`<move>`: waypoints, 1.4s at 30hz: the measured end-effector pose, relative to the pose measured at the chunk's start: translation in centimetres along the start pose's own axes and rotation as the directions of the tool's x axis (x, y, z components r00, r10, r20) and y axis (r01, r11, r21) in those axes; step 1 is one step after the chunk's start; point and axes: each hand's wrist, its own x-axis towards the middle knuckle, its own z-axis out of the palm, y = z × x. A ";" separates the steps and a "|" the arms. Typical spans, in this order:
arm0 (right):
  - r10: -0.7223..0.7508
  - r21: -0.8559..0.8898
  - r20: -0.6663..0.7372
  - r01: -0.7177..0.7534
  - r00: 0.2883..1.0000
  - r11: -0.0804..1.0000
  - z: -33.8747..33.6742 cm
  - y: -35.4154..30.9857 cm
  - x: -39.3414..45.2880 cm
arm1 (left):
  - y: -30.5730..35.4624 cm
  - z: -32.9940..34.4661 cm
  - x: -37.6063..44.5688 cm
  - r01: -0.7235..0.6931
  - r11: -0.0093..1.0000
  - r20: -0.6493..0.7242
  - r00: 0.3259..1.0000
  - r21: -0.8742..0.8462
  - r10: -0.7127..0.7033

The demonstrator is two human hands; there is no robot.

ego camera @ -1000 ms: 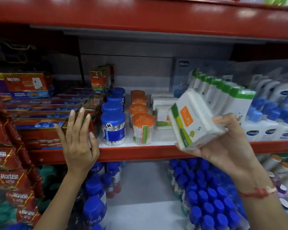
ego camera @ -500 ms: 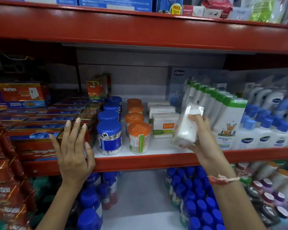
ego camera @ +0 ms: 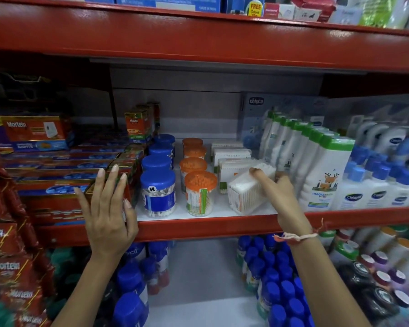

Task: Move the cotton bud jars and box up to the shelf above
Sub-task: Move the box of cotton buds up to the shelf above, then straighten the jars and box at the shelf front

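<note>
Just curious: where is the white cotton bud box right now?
The cotton bud box is in the right hand, on the shelf front, right of the orange-lidded jar.

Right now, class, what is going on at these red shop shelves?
A person is stocking the middle red metal shelf. The right hand grips a clear rectangular box of white cotton buds, tilted at the shelf's front edge, beside the orange-lidded clear jars and blue-lidded clear jars. The left hand rests flat against a stack of red cardboard boxes, holding nothing.
</note>
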 end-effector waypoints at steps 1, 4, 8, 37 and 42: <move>-0.005 0.004 0.007 0.005 1.000 1.000 0.0 -0.1 -0.1 | 0.0 0.0 0.0 -0.001 1.000 -0.001 1.000 -0.002 0.001; -0.019 -0.004 0.023 0.019 1.000 1.000 0.0 0.0 -0.5 | 0.0 -0.1 0.0 -0.006 1.000 -0.007 1.000 -0.007 0.006; -0.207 -0.318 -0.118 0.160 0.971 0.935 0.8 -1.4 -2.4 | 0.1 0.0 0.1 -0.003 1.000 -0.004 1.000 -0.003 0.003; -0.587 -0.362 0.509 0.776 0.629 0.517 12.3 -7.5 -7.3 | 0.2 -0.1 0.0 0.073 0.997 0.009 0.997 0.014 -0.073; -0.511 -0.325 0.581 0.756 0.634 0.568 12.8 -7.0 -6.9 | 0.2 0.0 -0.1 0.073 0.997 0.004 0.997 0.014 -0.073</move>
